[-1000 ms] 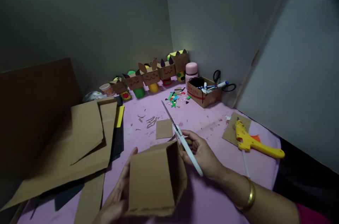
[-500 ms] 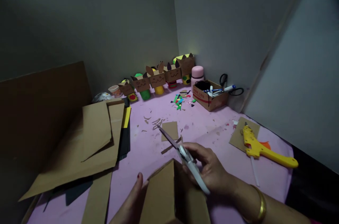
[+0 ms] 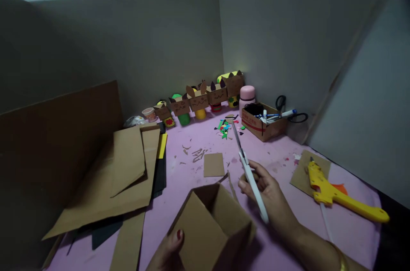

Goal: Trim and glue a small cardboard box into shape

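Note:
At the bottom centre, my left hand (image 3: 168, 250) grips an open cardboard box (image 3: 201, 230), its thumb pressed on the near side. The box is tilted, so part of its hollow inside shows. To the right of the box, my right hand (image 3: 267, 192) holds a pair of white-handled scissors (image 3: 253, 185), blades together and pointing up and away. A thin cardboard strip (image 3: 232, 185) lies behind the box's far edge. A small cardboard square (image 3: 214, 165) rests flat on the pink cloth, with thin cardboard scraps (image 3: 198, 155) to its left.
Cardboard sheets (image 3: 96, 202) are stacked at left. Several cardboard-headed figures (image 3: 198, 102) line the back, next to a pink bottle (image 3: 247, 95). A box of pens and scissors (image 3: 264, 128) stands back right. A yellow glue gun (image 3: 339, 196) lies at right. Coloured cutouts (image 3: 224, 128) are scattered near the pen box.
The scissors have moved right, away from the box, and now point more upright. My left hand has turned the box so its opening shows. The whole view has shifted slightly.

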Motion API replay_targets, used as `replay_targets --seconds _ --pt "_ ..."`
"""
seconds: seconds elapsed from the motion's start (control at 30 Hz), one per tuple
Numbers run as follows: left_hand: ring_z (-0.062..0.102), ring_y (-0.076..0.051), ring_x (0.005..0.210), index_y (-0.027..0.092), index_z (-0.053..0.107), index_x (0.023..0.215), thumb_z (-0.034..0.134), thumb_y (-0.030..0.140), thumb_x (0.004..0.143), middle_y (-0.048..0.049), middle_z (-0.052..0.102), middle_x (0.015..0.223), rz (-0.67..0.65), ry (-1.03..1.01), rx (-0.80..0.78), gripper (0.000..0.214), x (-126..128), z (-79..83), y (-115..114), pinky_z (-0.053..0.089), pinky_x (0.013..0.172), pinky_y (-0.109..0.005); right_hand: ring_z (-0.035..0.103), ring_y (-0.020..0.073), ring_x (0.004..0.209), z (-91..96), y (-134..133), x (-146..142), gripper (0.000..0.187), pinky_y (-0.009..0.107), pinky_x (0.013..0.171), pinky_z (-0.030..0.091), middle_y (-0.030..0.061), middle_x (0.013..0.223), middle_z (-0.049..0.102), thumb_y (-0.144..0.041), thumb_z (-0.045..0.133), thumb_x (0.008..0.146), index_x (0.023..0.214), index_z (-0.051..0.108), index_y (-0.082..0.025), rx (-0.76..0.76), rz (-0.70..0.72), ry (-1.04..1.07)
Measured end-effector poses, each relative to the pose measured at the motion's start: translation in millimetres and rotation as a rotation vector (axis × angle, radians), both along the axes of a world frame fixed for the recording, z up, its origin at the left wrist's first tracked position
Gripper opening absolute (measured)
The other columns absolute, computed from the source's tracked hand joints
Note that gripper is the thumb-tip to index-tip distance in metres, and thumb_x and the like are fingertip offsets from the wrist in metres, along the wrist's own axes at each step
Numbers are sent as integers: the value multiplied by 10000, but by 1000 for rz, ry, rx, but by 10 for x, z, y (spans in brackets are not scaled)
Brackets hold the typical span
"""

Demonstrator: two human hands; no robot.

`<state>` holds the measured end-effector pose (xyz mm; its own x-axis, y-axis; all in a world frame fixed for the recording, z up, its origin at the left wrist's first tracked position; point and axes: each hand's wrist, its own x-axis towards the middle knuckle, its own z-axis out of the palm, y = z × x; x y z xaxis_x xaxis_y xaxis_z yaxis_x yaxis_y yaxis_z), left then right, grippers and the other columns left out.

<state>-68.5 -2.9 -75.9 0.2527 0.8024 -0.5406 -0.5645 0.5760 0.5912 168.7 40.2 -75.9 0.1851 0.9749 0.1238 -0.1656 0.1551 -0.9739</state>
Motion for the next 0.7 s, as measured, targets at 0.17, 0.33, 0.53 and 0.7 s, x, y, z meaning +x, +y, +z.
replay_targets --seconds 0.17,0.33,0.53,0.7 --pt "556 -357 1234 326 600 1265 862 428 559 -51 681 1269 237 298 376 759 102 40 59 489 992 -422 525 119 601 -42 -47 -37 486 231 571 465 -52 685 569 -296 738 750 1190 550 -210 -30 114 63" --pt "415 -362 1341 320 565 1267 812 522 582 -54 546 1404 274 759 740 756 165 -51 97 382 1079 -416 628 125 661 -73 -209 -178 480 228 616 527 -25 764 681 -181 748 705 1151 607 -289 74 73 126" --pt "298 -343 1392 350 457 1327 721 437 730 -46 403 1444 245 935 974 659 267 -171 65 236 1154 -429 682 133 624 -39 -262 -168 589 198 589 566 -13 788 746 -68 748 629 1153 655 -321 227 10 69" --pt "251 -402 1407 282 536 1223 756 592 605 -93 397 1428 315 752 796 725 217 -331 229 218 1161 -468 716 129 685 -1 -246 -156 583 165 645 567 -31 805 768 -35 730 608 1107 689 -334 244 -17 -32"
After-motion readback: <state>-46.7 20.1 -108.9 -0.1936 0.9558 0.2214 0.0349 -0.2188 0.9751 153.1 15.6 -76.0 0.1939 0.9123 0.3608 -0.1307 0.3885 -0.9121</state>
